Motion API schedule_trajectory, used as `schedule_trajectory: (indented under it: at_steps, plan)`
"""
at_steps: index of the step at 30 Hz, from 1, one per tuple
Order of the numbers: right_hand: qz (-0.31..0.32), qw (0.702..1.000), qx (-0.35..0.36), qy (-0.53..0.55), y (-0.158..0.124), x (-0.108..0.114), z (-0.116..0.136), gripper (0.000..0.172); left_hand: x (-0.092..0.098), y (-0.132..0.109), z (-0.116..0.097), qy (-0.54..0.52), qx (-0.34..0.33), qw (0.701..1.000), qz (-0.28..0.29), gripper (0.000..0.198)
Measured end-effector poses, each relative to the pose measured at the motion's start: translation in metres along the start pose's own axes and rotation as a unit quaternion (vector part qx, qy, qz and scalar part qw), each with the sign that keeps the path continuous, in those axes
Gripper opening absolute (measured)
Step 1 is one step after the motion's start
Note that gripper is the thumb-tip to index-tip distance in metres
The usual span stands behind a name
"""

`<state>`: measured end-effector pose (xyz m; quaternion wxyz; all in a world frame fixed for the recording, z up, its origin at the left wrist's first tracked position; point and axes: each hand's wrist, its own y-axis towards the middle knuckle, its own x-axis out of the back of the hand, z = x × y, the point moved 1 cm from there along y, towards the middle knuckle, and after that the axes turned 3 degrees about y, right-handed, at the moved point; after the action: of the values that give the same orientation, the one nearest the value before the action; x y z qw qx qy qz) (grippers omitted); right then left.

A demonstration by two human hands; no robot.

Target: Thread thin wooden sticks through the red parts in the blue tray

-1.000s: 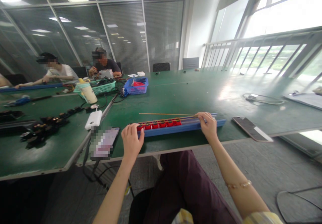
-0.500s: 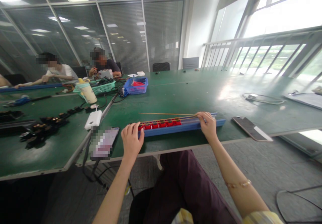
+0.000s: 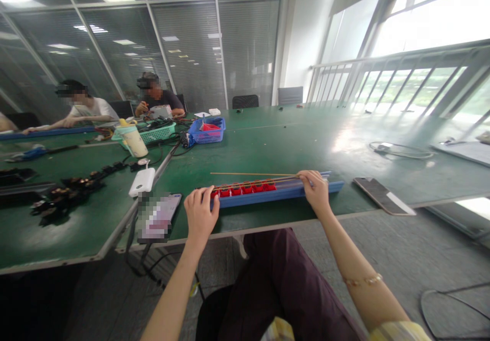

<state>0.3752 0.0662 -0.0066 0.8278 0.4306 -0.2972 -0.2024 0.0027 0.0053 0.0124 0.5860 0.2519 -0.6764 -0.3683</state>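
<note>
Blue plastic rail (image 3: 275, 194) is lying along the near edge of the green surface (image 3: 275, 142), and you are steadying it with both hands well apart. Your left hand (image 3: 199, 216) is curling over its left end beside the red blocks (image 3: 242, 189); your right hand (image 3: 316, 191) is pinching the thin rod (image 3: 252, 181) against the rail's right part. You seem to be threading the rod through the row, so the next move calls for a straight, level push. Farther left, a white power bank (image 3: 142, 181) is resting; beyond it, a blue basket (image 3: 207, 132).
</note>
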Motion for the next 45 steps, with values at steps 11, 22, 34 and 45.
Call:
schedule_trajectory:
  at_steps: [11, 22, 34, 45]
  plan:
    - [-0.064, 0.997, -0.031, 0.036, 0.001, 0.002, 0.008, 0.024, -0.001, -0.001, 0.001, 0.001, -0.001, 1.0, -0.002, 0.032]
    - [-0.033, 0.999, 0.006, 0.002, 0.003, 0.0, 0.015, 0.026, 0.0, 0.0, 0.001, -0.014, 0.007, 1.0, -0.001, 0.033]
    - [0.001, 1.0, 0.026, -0.002, 0.003, -0.004, 0.014, 0.025, 0.0, 0.001, 0.001, -0.021, -0.015, 1.0, -0.002, 0.032]
    - [0.016, 0.998, 0.022, -0.051, 0.001, -0.011, 0.002, 0.025, 0.0, 0.001, 0.0, -0.022, -0.013, 1.0, 0.001, 0.032]
